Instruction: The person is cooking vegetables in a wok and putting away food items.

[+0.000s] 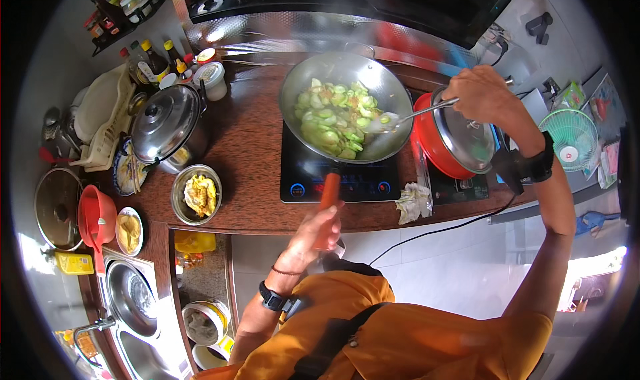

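A steel wok [320, 67] rests on a black induction cooktop [345, 185]. Its reddish-brown handle [329, 192] points toward me, and my left hand [320, 227] is wrapped around it. Pale green sliced vegetables [325, 125], mixed with some browned bits, lie in the wok, with faint steam over them. My right hand [477, 92] grips a metal spatula [430, 109] from the right side. The spatula's blade is inside the wok at the right edge of the vegetables, carrying a few slices.
Beside the wok stands a red pot [425, 130] with a metal lid, below my right forearm. A crumpled cloth [414, 202] lies near the counter edge. Leftward are a bowl of fried egg [200, 195], a lidded steel pot [167, 125] and a sink [132, 300]. A black cable [440, 234] hangs in front.
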### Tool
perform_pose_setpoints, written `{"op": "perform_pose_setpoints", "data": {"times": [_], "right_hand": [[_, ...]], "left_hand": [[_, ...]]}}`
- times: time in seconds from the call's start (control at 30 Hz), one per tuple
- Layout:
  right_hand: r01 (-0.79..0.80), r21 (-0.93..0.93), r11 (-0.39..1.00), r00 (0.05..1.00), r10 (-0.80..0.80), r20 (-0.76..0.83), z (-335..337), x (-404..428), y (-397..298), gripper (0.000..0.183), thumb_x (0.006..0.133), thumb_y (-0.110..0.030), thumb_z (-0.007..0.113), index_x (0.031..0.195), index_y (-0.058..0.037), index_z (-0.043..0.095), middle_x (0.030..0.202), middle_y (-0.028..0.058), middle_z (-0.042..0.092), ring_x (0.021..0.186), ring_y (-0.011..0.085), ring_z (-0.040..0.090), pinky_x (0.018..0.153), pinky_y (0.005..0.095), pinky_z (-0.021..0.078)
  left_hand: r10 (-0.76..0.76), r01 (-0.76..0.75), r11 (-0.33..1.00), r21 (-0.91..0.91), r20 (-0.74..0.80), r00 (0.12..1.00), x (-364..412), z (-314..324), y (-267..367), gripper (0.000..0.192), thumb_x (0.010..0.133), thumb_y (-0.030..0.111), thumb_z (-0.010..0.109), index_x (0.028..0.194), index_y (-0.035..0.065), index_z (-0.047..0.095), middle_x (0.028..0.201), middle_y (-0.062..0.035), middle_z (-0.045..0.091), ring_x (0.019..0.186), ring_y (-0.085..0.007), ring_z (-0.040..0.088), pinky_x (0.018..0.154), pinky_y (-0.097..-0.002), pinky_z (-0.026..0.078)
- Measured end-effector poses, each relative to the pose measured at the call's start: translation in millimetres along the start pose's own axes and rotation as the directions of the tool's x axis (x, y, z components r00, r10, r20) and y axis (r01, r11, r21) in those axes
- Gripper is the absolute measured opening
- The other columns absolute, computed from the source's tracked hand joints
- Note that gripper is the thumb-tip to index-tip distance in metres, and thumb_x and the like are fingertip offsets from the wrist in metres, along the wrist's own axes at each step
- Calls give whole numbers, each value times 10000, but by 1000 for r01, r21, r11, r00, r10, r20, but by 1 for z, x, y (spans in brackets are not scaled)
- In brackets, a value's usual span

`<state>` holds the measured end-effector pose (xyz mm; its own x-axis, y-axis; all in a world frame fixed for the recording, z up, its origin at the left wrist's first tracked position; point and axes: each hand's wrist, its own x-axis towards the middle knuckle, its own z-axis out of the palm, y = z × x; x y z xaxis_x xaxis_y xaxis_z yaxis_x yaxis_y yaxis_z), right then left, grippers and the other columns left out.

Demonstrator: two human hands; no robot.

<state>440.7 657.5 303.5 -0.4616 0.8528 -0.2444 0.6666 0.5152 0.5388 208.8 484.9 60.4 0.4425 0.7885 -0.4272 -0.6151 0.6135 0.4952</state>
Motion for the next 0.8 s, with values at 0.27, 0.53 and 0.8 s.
{"op": "perform_pose_setpoints", "data": {"times": [0.27, 0.53, 0.8], "right_hand": [[21, -213, 977, 981, -62, -186, 57, 42, -33, 125, 736, -103, 566, 724, -111, 690, 760, 83, 664, 761, 224, 651, 634, 338, 497], [-25, -149, 989, 962, -17, -273, 32, 30, -32, 251, 784, -126, 542, 1004, -161, 657, 863, 109, 639, 760, 233, 629, 626, 332, 482], [63, 89, 994, 979, -79, 190, -28, 20, 10, 238, 660, -223, 682, 890, -173, 712, 839, 80, 649, 886, 249, 592, 750, 376, 451]], "left_hand": [[-5, 5, 1000, 21, 18, 1000, 1, -1, 1, 442, 860, 342, 569, 1183, 63, 455, 658, 1, 468, 468, -85, 421, 386, -210, 323], [-16, 16, 1000, -3, 25, 1000, 2, -8, 1, 453, 859, 343, 572, 1197, 66, 449, 670, 1, 465, 477, -86, 426, 389, -207, 336], [-21, 21, 1000, -7, 35, 999, 1, -9, 4, 468, 866, 323, 565, 1223, 55, 425, 673, -5, 465, 481, -87, 428, 383, -204, 340]]}}
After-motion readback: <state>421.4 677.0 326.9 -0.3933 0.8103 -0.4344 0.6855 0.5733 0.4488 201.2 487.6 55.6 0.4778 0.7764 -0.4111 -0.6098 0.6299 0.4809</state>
